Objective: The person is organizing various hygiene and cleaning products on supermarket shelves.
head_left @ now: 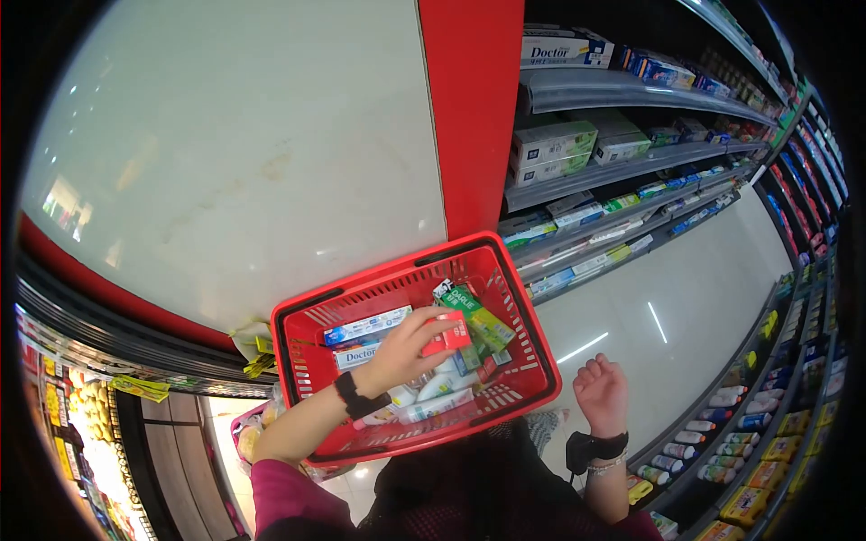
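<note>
Head view is looking down on a pale shop floor (225,153), which is filling most of the picture, with a broad red strip (469,117) running across it. Long shelves (622,90) of boxed toothpaste are lining one side of the aisle, and a lower rack of bottles (722,424) is standing on the other side.

A red basket (379,279) is hanging in front of the person's body. Inside it, blue and white boxes (365,326) are lying along the far left wall, a green box (478,316) is leaning towards the right corner, and white tubes (433,406) are lying near the front wall.

The left hand (406,347), a dark band on its wrist, is reaching into the basket and pinching a small red box (448,334) between thumb and fingers, just above the other packets and touching the green box.

The right hand (602,389) is hanging just right of the basket, apart from it, its fingers loosely curled and holding nothing, with a black watch (591,446) sitting on the wrist.
</note>
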